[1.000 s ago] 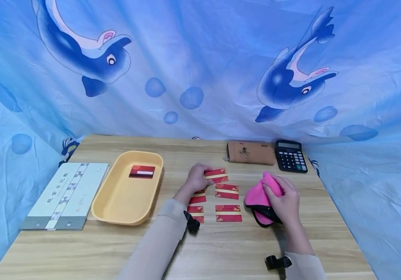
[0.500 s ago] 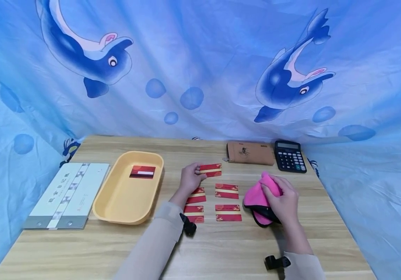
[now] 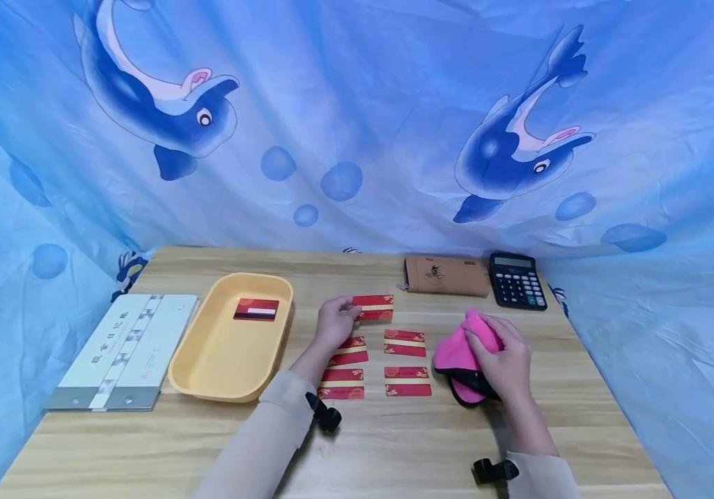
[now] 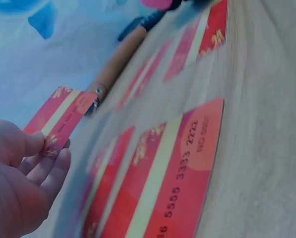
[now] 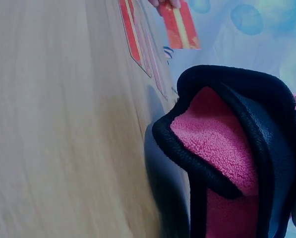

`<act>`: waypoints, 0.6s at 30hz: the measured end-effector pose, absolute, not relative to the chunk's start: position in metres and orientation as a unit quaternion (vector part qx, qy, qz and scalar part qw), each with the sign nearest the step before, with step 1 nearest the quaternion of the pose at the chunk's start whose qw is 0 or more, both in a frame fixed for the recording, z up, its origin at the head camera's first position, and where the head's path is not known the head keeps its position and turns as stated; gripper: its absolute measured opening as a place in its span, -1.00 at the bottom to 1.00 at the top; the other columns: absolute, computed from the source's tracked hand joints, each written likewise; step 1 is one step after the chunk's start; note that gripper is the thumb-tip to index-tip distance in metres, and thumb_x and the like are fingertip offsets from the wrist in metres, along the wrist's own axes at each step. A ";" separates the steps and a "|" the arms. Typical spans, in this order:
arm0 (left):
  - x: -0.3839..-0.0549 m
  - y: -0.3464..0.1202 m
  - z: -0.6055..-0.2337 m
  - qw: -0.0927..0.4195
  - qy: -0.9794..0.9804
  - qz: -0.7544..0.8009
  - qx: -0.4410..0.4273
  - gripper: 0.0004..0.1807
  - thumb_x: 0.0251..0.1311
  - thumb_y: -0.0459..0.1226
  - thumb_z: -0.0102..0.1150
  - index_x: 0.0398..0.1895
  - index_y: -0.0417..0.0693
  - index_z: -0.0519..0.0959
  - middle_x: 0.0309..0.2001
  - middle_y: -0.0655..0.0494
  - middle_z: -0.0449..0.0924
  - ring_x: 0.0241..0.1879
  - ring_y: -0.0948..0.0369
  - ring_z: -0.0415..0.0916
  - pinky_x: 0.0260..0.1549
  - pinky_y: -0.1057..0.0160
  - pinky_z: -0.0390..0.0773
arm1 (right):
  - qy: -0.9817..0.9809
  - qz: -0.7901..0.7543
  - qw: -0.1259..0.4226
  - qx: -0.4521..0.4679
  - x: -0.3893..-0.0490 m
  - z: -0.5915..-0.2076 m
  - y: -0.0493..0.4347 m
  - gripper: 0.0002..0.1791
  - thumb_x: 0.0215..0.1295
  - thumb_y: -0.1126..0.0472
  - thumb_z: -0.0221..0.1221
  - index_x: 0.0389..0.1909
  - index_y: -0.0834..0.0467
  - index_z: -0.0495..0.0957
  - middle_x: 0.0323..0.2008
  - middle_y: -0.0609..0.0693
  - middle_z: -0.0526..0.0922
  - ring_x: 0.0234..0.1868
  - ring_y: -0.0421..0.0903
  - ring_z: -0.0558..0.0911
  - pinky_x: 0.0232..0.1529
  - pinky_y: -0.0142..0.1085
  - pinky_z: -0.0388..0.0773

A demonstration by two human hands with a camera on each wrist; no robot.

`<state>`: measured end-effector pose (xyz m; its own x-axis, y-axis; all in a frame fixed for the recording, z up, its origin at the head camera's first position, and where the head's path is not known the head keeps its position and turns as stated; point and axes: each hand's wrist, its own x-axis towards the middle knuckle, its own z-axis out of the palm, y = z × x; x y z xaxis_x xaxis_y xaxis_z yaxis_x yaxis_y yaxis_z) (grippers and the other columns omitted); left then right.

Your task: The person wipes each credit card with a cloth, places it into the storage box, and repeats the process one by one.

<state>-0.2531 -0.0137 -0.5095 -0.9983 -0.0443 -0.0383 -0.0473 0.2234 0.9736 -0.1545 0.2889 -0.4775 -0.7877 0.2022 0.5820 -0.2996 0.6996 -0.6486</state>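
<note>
My left hand (image 3: 336, 323) pinches a red card with a pale stripe (image 4: 58, 115) by its left end, thumb on the face. In the left wrist view that card is lifted and tilted above the table. Two rows of similar cards lie in front of it, including a near-left card (image 3: 341, 383) and a near-right card (image 3: 408, 381). To their right, my right hand (image 3: 508, 357) grips a pink plush cloth with black edging (image 3: 462, 348), bunched and folded over. Its dark side shows in the right wrist view, where most of the hand is hidden.
On the left stands a yellow tray (image 3: 232, 396) with one red card (image 3: 256, 310) inside, beside a white-and-grey ledger book (image 3: 123, 353). A brown wallet (image 3: 447, 275) and a black calculator (image 3: 517, 281) lie at the back right, before a blue dolphin curtain (image 3: 394, 104).
My left hand has drawn its card a little to the left, away from the right column, and tilted it up. My right hand stays in place with the cloth.
</note>
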 end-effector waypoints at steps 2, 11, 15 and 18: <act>-0.249 -0.013 -0.506 0.022 0.756 0.654 -0.028 -0.66 0.39 -0.34 0.22 0.18 -0.26 0.61 -0.10 -0.12 0.63 -0.21 0.09 0.69 -0.18 0.17 0.74 | -0.860 0.389 0.328 0.043 -0.155 -0.479 0.285 -0.56 0.13 0.28 0.49 0.07 0.18 0.69 0.01 0.08 0.71 0.01 0.04 0.67 -0.02 -0.71 0.40; -0.225 -0.015 -0.478 0.064 0.703 0.707 -0.025 -0.61 0.48 -0.32 0.10 0.31 -0.22 0.51 0.15 -0.16 0.53 -0.04 0.00 0.69 -0.10 0.21 0.73 | -0.847 0.407 0.330 0.092 -0.158 -0.481 0.270 -0.57 0.10 0.32 0.50 0.03 0.19 0.71 -0.03 0.07 0.72 -0.03 0.01 0.68 0.01 -0.67 0.46; -0.215 -0.019 -0.458 0.062 0.699 0.712 -0.018 -0.56 0.47 -0.32 0.11 0.36 -0.25 0.45 0.20 -0.20 0.50 -0.07 -0.02 0.71 -0.02 0.14 0.70 | -0.843 0.422 0.319 0.096 -0.157 -0.475 0.261 -0.57 0.13 0.30 0.48 0.06 0.18 0.70 -0.01 0.07 0.72 -0.03 -0.02 0.67 -0.03 -0.65 0.48; -0.211 -0.023 -0.445 0.058 0.696 0.716 -0.008 -0.55 0.46 -0.34 0.11 0.36 -0.27 0.44 0.18 -0.20 0.51 -0.06 -0.06 0.70 -0.03 0.19 0.70 | -0.840 0.428 0.317 0.105 -0.157 -0.468 0.252 -0.57 0.15 0.28 0.47 0.08 0.18 0.69 0.00 0.08 0.72 -0.03 -0.03 0.65 -0.06 -0.64 0.49</act>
<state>-0.2111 -0.0229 -0.4453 -0.9932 0.0725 -0.0915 -0.0936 -0.0250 0.9953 -0.1575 0.2524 -0.4678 -0.7770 0.0945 0.6223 -0.4478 0.6118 -0.6521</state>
